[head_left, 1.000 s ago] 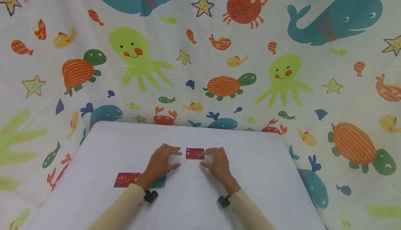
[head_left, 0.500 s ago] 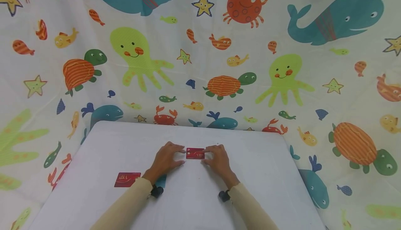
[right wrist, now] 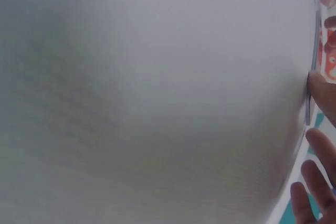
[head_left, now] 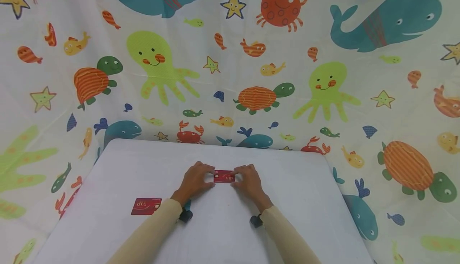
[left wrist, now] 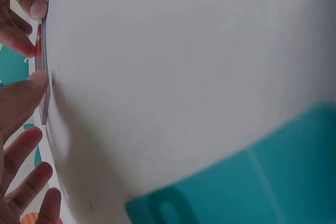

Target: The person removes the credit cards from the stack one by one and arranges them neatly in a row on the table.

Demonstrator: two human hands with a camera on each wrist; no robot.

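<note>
A red VIP card (head_left: 224,177) lies at the middle of the white table, between both hands. My left hand (head_left: 195,178) pinches its left end, thumb at the near edge and index finger at the far edge. At the right end, my right hand (head_left: 249,181) grips it the same way. In the left wrist view the card (left wrist: 44,61) appears edge-on, with layered lines along its side; the left thumb (left wrist: 37,80) presses on that edge. The right thumb (right wrist: 318,83) meets the edge in the right wrist view.
Another red VIP card (head_left: 143,206) lies to the left, by the left sleeve (head_left: 158,224). A teal card (left wrist: 236,187) lies under the left wrist, mostly hidden in the head view. Behind the white table (head_left: 294,216) hangs a sea-animal curtain (head_left: 230,76).
My left hand has moved right to the card's left end and now grips it. The right thumb and finger have closed in on the right end. The card has hardly moved.
</note>
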